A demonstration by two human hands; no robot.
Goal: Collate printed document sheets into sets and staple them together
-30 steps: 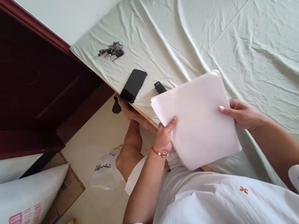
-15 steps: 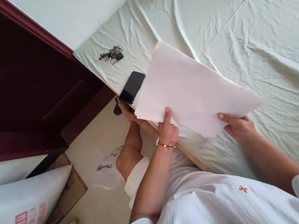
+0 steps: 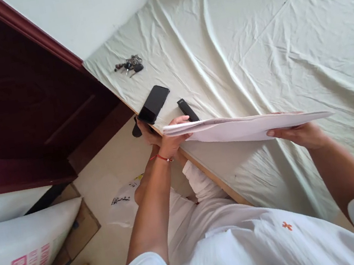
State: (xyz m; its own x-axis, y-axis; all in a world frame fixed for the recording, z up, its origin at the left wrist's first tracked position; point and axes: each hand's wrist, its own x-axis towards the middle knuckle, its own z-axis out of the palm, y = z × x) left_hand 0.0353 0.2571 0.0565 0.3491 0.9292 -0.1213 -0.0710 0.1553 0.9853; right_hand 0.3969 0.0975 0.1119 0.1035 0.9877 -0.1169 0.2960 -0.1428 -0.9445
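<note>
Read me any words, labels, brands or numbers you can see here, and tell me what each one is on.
Nothing can be read for certain.
Sack: pink and green print, cut off and too blurred to read.
Plastic bag on the floor: black marks, too small to read.
Paper held in both hands: seen edge-on, no text visible.

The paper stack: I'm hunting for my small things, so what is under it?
Under the paper stack, held by left hand and right hand, shows wrinkled sheet. The small black device pokes out; its near end is covered.
</note>
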